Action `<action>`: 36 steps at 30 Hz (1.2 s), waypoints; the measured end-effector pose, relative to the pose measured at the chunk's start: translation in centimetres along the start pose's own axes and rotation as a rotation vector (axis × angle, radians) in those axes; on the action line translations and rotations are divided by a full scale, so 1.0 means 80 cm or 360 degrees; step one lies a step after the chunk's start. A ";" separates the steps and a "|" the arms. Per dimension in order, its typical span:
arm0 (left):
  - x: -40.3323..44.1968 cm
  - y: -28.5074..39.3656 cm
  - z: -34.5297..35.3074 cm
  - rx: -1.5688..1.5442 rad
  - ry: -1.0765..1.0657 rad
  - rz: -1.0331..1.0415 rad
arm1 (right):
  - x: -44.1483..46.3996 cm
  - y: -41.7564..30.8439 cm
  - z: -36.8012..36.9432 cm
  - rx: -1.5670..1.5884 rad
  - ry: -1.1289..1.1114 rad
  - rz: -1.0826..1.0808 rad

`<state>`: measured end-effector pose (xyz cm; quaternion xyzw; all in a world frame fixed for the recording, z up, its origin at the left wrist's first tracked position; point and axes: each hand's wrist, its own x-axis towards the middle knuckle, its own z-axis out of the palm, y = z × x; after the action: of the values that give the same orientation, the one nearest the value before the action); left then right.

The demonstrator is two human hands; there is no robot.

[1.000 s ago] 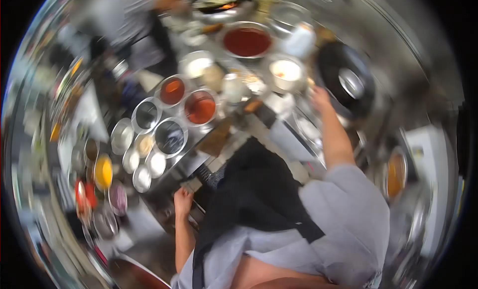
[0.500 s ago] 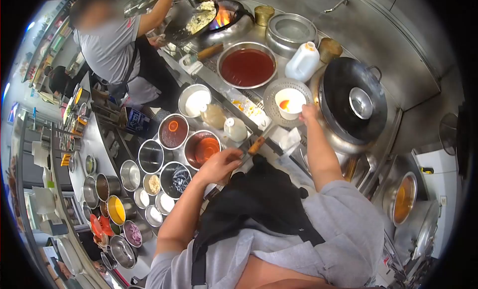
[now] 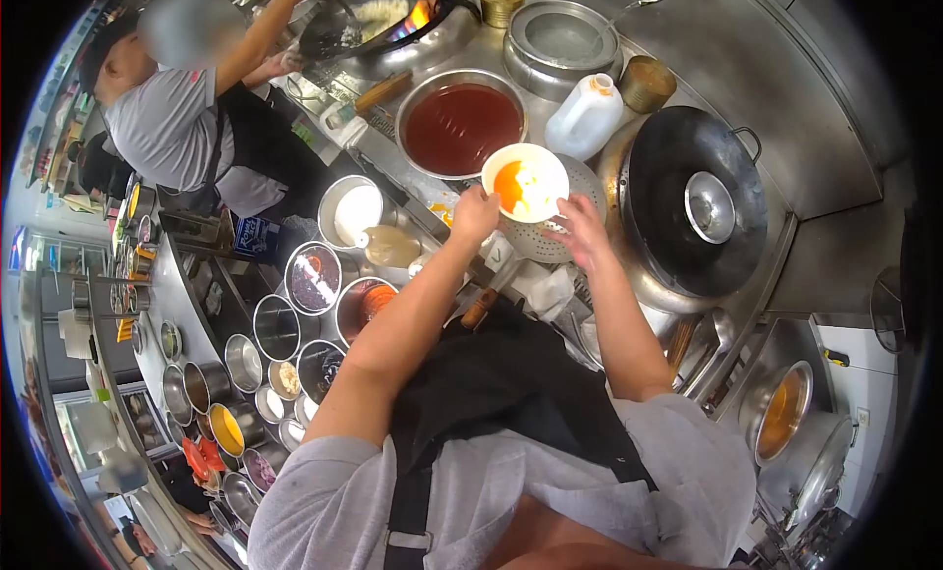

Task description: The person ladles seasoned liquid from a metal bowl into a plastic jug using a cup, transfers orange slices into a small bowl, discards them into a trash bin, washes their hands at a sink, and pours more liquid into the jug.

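Metal, plastic, wood, cloth
We find the bowl (image 3: pixel 556 177) smooth, the strainer (image 3: pixel 538 244) perforated metal, the jug (image 3: pixel 580 126) translucent plastic, the wok (image 3: pixel 668 172) smooth metal, the tool handle (image 3: pixel 478 308) wood, the apron (image 3: pixel 476 383) matt cloth.

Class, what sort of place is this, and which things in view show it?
Probably a restaurant kitchen: flames rise beside a wok of food, a large black wok stands nearby, and many metal pots are clustered together.

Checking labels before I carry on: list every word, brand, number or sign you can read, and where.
No text reads with certainty.
Blue container: white lettering, too small and blurred.
Co-worker's sleeve: red mark, too small.
White object below the bowl in view: dark mark, unclear.
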<state>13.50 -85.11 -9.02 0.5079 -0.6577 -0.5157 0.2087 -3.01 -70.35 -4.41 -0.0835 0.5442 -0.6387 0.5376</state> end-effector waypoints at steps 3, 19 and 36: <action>-0.001 0.046 -0.032 -0.0142 -0.0142 -0.0172 | 0.024 -0.002 0.007 0.0215 -0.0222 0.0085; -0.041 0.084 -0.200 -0.0451 0.0118 -0.0141 | 0.151 -0.062 0.184 -0.0349 -0.0539 -0.0486; -0.334 0.013 -0.238 -0.0392 0.0594 -0.0302 | 0.280 -0.019 0.179 -0.2380 0.0192 -0.1081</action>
<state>38.83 -70.39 5.80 0.6246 -0.4892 -0.5064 0.3378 -3.14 -96.73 -8.29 -0.5452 0.7989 -0.2387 0.0872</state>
